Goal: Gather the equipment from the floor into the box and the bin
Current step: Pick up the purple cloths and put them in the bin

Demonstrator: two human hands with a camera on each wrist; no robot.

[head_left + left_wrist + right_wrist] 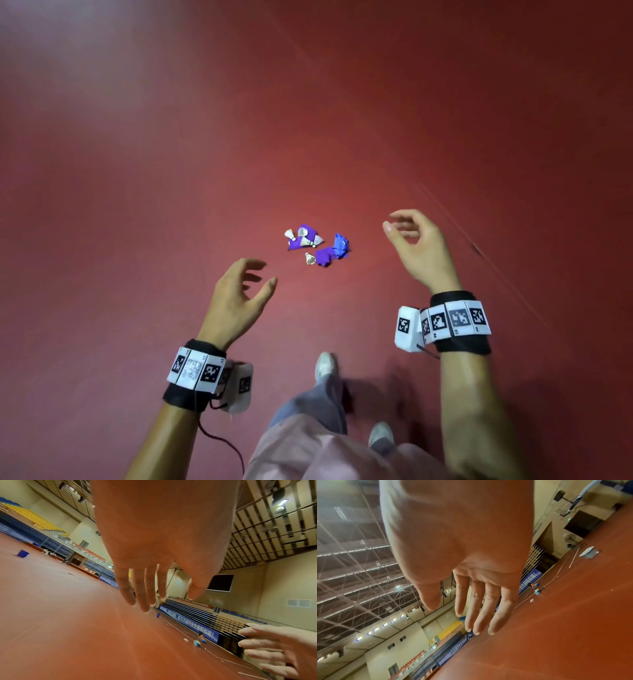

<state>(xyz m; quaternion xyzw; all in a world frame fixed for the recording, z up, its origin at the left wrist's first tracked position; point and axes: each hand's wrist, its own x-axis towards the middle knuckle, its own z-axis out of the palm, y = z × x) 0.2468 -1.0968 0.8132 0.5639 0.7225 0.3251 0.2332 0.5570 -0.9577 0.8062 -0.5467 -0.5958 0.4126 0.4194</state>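
Stood over shuttlecocks [303, 241] and purple cloths [327, 251] heaped on the floor [137, 171] at 12 o'clock, left hand [236, 301] and right hand [419, 250] empty, fingers [255, 265] loosely spread, probably readied for scooping.

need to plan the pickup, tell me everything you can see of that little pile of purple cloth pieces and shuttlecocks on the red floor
The pile of purple cloth pieces and white feathered shuttlecocks lies on the red floor, ahead of both hands and between them. Three crumpled purple-blue cloth bundles sit close together. About five shuttlecocks lie on their sides, some resting on the leftmost cloth, one apart at the near edge. Neither hand touches it.
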